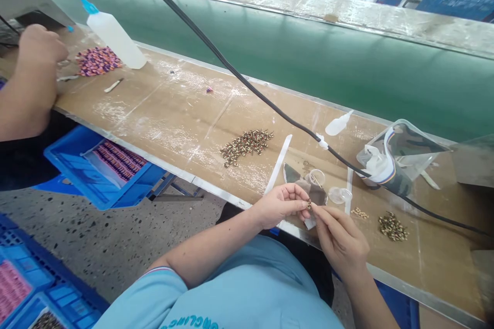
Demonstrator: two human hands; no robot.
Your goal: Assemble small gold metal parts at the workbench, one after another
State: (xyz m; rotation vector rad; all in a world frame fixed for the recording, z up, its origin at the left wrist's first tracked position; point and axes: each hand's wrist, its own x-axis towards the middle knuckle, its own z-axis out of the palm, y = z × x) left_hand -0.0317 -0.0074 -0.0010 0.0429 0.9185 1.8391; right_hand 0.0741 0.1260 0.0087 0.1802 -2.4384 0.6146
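Over the near edge of the bench, my left hand (283, 206) pinches a small black-and-gold piece (309, 205) between thumb and fingers. My right hand (342, 240) meets it from the right, its thumb and fingertips pressed together against the piece; whatever lies between them is hidden. Just beyond my hands are a grey pad (318, 196), a small round clear dish (317, 177) with a thin stick in it, and clear round lids (336, 195). A few small beige bits (359, 213) and a pile of black-and-gold pieces (392, 226) lie right of my right hand. Left of the pad spreads a larger pile of similar pieces (247, 146).
A black cable (231, 68) hangs diagonally across the view. A clear visor with a camouflage band (397, 157) rests at right. At far left, another person's hand (42, 43) is near purple-and-orange pieces (98, 60) and a white bottle (116, 38). Blue crates (104, 193) stand below.
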